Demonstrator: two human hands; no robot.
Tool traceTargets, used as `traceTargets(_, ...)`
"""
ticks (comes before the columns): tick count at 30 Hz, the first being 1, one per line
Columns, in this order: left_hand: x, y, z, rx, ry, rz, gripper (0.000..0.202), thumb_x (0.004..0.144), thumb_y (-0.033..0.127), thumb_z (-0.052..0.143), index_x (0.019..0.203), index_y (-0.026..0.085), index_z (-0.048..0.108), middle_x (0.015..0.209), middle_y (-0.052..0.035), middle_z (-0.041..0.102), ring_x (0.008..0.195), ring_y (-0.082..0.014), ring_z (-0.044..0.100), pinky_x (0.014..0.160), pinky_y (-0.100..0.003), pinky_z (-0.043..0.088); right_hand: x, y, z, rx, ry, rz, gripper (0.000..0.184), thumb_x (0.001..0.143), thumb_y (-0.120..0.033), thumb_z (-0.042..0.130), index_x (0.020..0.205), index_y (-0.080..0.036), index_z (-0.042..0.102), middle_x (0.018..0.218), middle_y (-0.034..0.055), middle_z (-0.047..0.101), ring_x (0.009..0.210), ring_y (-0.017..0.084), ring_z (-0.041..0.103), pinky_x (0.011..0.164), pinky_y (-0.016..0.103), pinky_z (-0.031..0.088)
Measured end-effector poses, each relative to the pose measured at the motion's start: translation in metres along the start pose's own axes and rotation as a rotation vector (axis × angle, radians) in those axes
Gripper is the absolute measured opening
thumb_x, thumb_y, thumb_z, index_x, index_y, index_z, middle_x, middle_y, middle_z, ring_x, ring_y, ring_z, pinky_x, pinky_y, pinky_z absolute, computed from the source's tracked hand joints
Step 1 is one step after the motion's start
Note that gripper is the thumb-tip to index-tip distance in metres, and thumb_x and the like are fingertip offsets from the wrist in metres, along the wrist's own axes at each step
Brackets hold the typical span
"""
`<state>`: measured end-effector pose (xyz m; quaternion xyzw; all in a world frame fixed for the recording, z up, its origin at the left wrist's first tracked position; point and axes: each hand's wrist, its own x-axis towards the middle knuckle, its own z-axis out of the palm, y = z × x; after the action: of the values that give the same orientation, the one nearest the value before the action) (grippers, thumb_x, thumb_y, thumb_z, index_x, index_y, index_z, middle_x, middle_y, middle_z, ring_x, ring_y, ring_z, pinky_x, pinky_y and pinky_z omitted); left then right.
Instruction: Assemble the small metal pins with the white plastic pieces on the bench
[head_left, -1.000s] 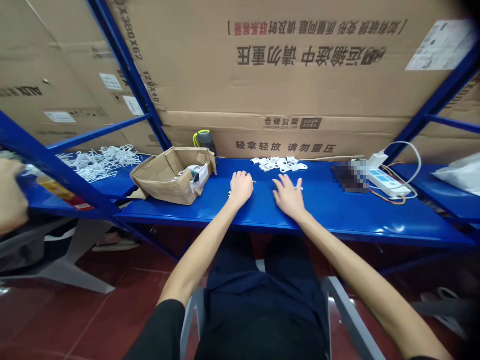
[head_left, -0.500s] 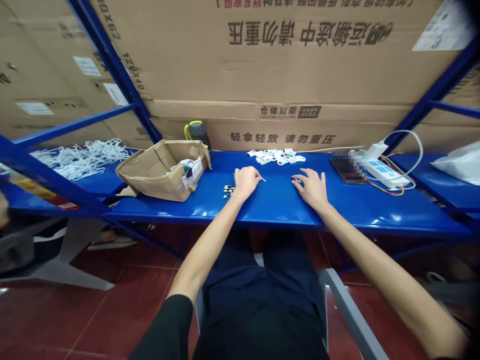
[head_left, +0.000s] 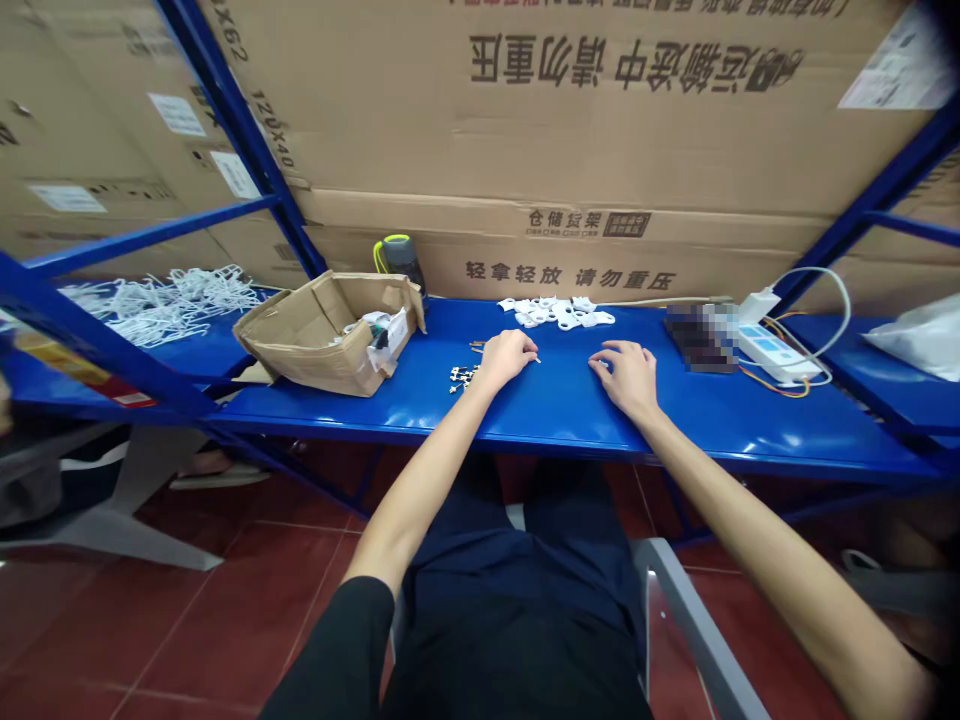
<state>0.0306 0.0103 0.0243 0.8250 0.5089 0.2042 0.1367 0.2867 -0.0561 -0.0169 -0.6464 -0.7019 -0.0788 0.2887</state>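
Left hand [head_left: 508,360] has slid away from the small metal parts [head_left: 463,378], fingers [head_left: 523,350] pinched on a thin pin [head_left: 535,358].

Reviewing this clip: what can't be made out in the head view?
Left hand: covers most of a thin item, so what it is cannot be told.
Small metal parts: too small to identify.
Dark flat object: pixelated.
Cardboard box: its walls hide most of its contents.
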Motion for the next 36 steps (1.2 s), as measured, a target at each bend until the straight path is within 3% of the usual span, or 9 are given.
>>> traceTargets(3, 0.004, 0.000, 0.008, 0.001, 0.019, -0.007, 0.014, 0.096, 0.028, 0.076, 0.105, 0.024, 0.087, 0.112, -0.0073, 0.082, 0.110, -0.0278, 0.074, 0.094, -0.034, 0.055, -0.001, -0.003, -0.001, -0.047, -0.008, -0.085, 0.036, 0.106, -0.036, 0.048, 0.102, -0.024, 0.081, 0.134, 0.0132, 0.072, 0.132, 0.034, 0.056, 0.118, 0.060, 0.032)
traceTargets(7, 0.000, -0.005, 0.011, -0.008, 0.120, -0.022, 0.021, 0.096, 0.035, 0.078, 0.110, 0.022, 0.086, 0.121, -0.0107, 0.079, 0.113, -0.0284, 0.071, 0.097, -0.034, 0.054, -0.002, -0.010, -0.002, -0.037, -0.016, -0.226, 0.036, 0.108, -0.037, 0.046, 0.108, -0.023, 0.080, 0.133, 0.0126, 0.073, 0.130, 0.031, 0.058, 0.117, 0.052, 0.033)
traceTargets(11, -0.003, -0.007, 0.011, -0.022, 0.098, -0.029, 0.015, 0.099, 0.029, 0.073, 0.104, 0.023, 0.086, 0.110, -0.0091, 0.081, 0.108, -0.0271, 0.072, 0.094, -0.033, 0.053, -0.001, -0.020, -0.002, -0.006, -0.037, -0.292, 0.038, 0.111, -0.037, 0.042, 0.111, -0.022, 0.077, 0.129, 0.0120, 0.075, 0.125, 0.030, 0.061, 0.116, 0.050, 0.032)
traceTargets(18, -0.007, -0.001, 0.014, 0.026, 0.118, 0.072, 0.014, 0.101, 0.031, 0.071, 0.106, 0.023, 0.082, 0.112, -0.0076, 0.080, 0.111, -0.0265, 0.070, 0.099, -0.035, 0.050, 0.015, -0.046, 0.004, 0.018, -0.111, -0.332, 0.034, 0.111, -0.033, 0.041, 0.115, -0.022, 0.073, 0.121, 0.0113, 0.078, 0.123, 0.029, 0.061, 0.116, 0.049, 0.030)
traceTargets(23, -0.011, 0.000, 0.017, 0.088, 0.112, 0.088, 0.015, 0.103, 0.029, 0.067, 0.110, 0.023, 0.079, 0.114, -0.0069, 0.079, 0.117, -0.0269, 0.066, 0.104, -0.037, 0.046, 0.035, -0.060, 0.017, 0.035, -0.181, -0.363, 0.033, 0.109, -0.030, 0.042, 0.116, -0.020, 0.073, 0.120, 0.0130, 0.077, 0.123, 0.029, 0.061, 0.111, 0.045, 0.036)
traceTargets(29, -0.012, -0.001, 0.019, 0.101, 0.117, 0.100, 0.015, 0.105, 0.029, 0.065, 0.112, 0.023, 0.076, 0.118, -0.0063, 0.078, 0.119, -0.0270, 0.064, 0.104, -0.038, 0.044, 0.043, -0.053, 0.030, 0.116, -0.203, -0.367, 0.030, 0.108, -0.030, 0.045, 0.115, -0.021, 0.073, 0.119, 0.0108, 0.077, 0.118, 0.028, 0.064, 0.111, 0.043, 0.039)
traceTargets(36, -0.011, -0.001, 0.019, 0.053, 0.125, 0.188, 0.013, 0.105, 0.027, 0.065, 0.111, 0.023, 0.075, 0.118, -0.0043, 0.078, 0.118, -0.0245, 0.065, 0.101, -0.035, 0.044, 0.042, -0.045, 0.030, 0.308, -0.248, -0.282, 0.023, 0.097, -0.026, 0.055, 0.106, -0.021, 0.076, 0.107, 0.0077, 0.079, 0.100, 0.025, 0.071, 0.094, 0.037, 0.051)
